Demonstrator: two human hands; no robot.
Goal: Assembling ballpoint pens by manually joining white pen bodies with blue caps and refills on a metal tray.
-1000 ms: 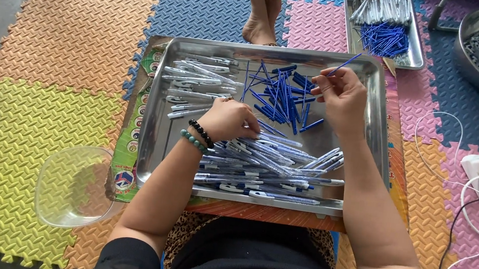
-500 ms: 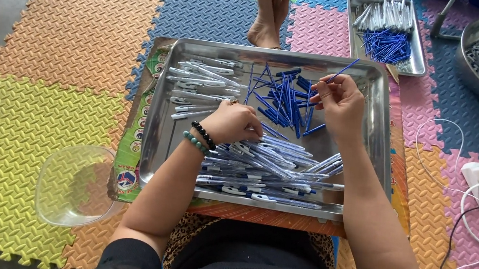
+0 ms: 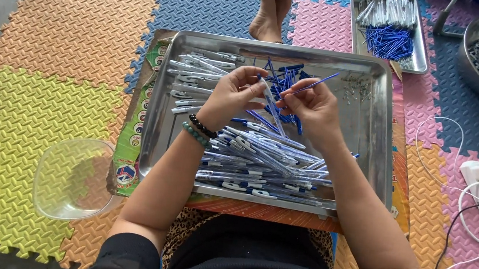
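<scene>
Over the large steel tray, the left hand pinches a clear plastic pen barrel, while the right hand grips a thin blue refill beside it. Assembled pens pile below both wrists.

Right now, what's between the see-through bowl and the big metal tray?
In the head view, a strip of printed cardboard under the tray lies between it and the bowl.
</scene>
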